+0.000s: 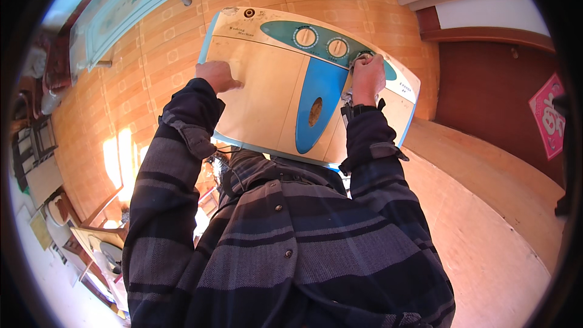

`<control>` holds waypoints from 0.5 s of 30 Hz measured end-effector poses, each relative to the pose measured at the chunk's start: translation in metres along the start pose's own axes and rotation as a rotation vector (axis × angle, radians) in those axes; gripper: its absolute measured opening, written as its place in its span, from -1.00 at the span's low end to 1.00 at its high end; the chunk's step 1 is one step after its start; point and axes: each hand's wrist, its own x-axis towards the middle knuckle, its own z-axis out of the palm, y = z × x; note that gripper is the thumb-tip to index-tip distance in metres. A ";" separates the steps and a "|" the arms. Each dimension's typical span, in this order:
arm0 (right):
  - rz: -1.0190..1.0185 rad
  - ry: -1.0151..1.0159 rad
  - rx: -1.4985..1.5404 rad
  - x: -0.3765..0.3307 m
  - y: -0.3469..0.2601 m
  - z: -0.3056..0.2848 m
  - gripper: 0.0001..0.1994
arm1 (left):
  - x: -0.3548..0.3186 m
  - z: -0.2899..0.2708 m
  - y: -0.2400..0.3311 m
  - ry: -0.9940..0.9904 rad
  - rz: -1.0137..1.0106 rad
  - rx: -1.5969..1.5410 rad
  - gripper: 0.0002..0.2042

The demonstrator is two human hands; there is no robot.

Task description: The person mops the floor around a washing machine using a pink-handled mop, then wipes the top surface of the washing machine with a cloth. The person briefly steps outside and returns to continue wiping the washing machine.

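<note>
A cream twin-tub washing machine (261, 94) with blue trim stands in front of me. Its teal control panel carries round knobs, including a left knob (305, 37) and a middle knob (337, 48). At the machine's left edge rests my left hand (217, 75), thumb on the top and the other fingers bent over the side, mostly hidden. My right hand (368, 80) presses down at the right end of the panel, its fingers closed round a crumpled greyish cloth (347, 95). Only a little of that cloth shows, beside the blue lid strip (316, 106).
Tiled floor (164, 42) surrounds the machine. A glass-topped table (121, 15) stands at the far left, and a dark red door (486, 97) with a pink paper decoration (548, 116) is at the right. Chairs and clutter line the left side.
</note>
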 end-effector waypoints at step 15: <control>-0.283 -0.129 0.105 0.014 0.017 -0.035 -0.84 | 0.009 0.001 -0.001 -0.033 -0.001 -0.002 -0.41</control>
